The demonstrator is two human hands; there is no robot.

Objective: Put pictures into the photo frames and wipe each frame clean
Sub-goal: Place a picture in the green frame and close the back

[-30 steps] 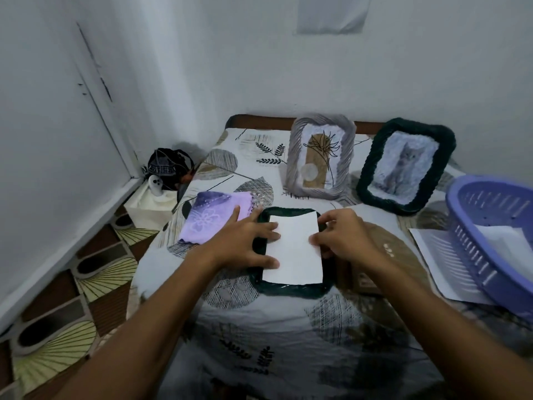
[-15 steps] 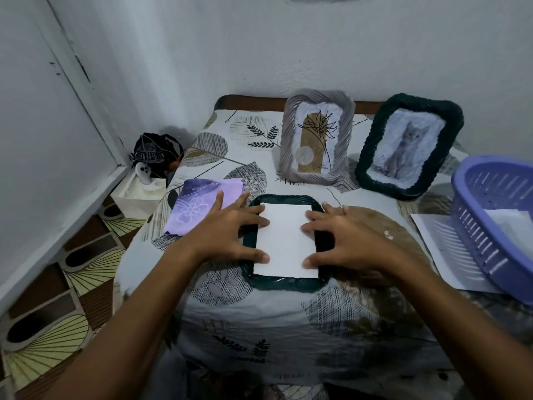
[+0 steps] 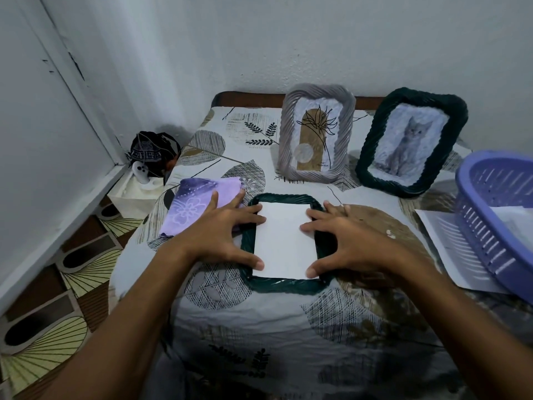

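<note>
Dark green frame [image 3: 284, 285] lies face down; white sheet [image 3: 284, 241] sits in its back. Left hand [image 3: 219, 235] and right hand [image 3: 350, 241], fingers spread wide, press its edges, likely seating it flat.

flat frame [image 3: 284, 285] lies mid bench [image 3: 259, 321], cloth [image 3: 192, 206] to its left, basket [image 3: 490, 203] right, two standing frames [image 3: 317, 93] behind it.

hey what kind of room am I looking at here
Probably a corner of a home, not a workshop: a small table under a leaf-print cloth against plain white walls, patterned floor tiles beside it, and decorative picture frames standing at the back.
</note>
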